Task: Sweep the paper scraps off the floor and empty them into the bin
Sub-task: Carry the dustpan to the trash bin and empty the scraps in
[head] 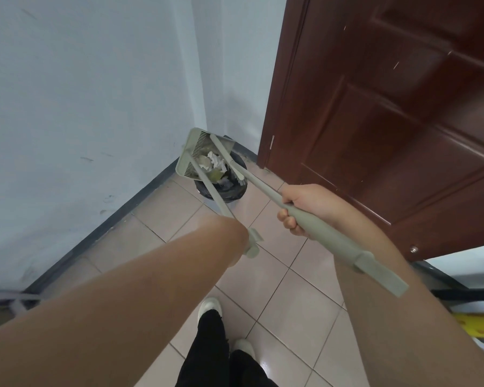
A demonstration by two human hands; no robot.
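Observation:
A grey-green dustpan (192, 153) is tipped up over a black bin (226, 188) in the corner of the room. White paper scraps (215, 161) lie in the pan's mouth above the bin. My left hand (239, 236) holds the dustpan's long handle (215, 195); my forearm hides the fingers. My right hand (299, 209) grips the broom handle (313, 224), fingers curled round it. The broom's head (239, 174) reaches into the dustpan over the bin.
A dark red wooden door (389, 121) stands open on the right, close to the bin. Pale blue walls (81, 93) meet in the corner behind it. The floor is beige tile (285, 289). My feet (210, 308) stand below. Yellow and black items (475, 325) lie at the right edge.

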